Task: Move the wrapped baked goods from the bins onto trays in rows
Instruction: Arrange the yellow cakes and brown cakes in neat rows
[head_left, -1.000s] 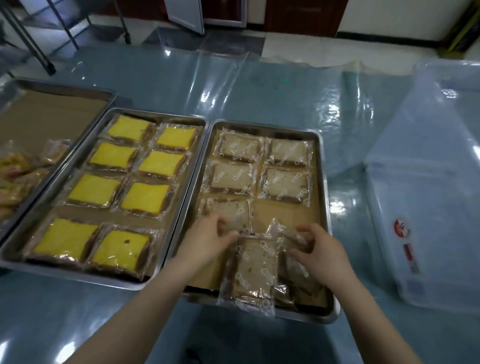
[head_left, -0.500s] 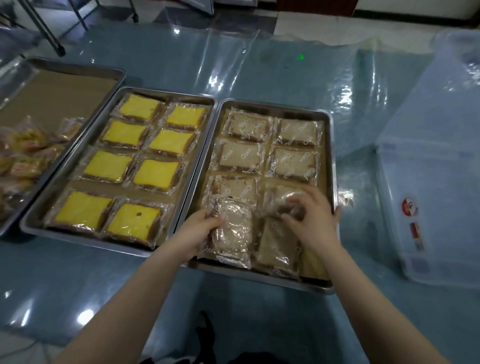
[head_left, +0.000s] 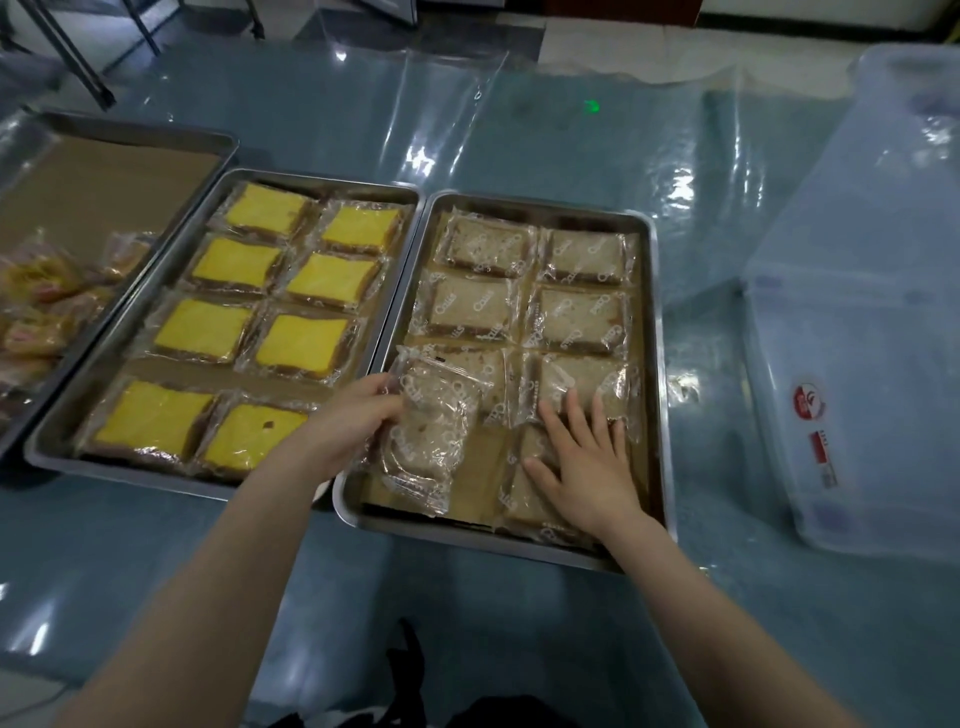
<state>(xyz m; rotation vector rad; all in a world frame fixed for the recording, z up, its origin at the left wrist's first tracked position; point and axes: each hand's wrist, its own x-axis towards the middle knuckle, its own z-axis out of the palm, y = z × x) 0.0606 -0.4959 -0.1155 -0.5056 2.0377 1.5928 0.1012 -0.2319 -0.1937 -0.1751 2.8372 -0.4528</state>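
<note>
Left grip (head_left: 358, 415): curled round L edge of a wrapped pale slice (head_left: 431, 441), pinching the film. Pack askew over front-left of the right tray (head_left: 657, 338), overlapping the 3rd-row left pack (head_left: 488, 369). Right grip (head_left: 587, 462): flat, fingers spread, pressing on the front-right pack (head_left: 519, 499), fingertips reaching onto the 3rd-row right pack (head_left: 587, 376). Both forearms bare, coming in from the near edge.

Behind those, 4 more pale packs (head_left: 470, 306) lying flat in 2 rows of 2, brown paper under all. Just L of that, rims nearly touching: middle tray (head_left: 130, 470) w/ 8 yellow-topped wrapped slices (head_left: 304, 340), 2 across x 4 deep. Further L: third tray (head_left: 156, 132), paper-lined, w/ a loose heap of wrapped goods (head_left: 36, 306) at its near end.

Well to the R, apart from the trays: clear plastic bin (head_left: 857, 338) w/ red label on its side; contents not readable through the cloudy wall. All on a tabletop (head_left: 311, 130) under glossy clear sheeting, small green light spot (head_left: 591, 107) beyond the trays.
</note>
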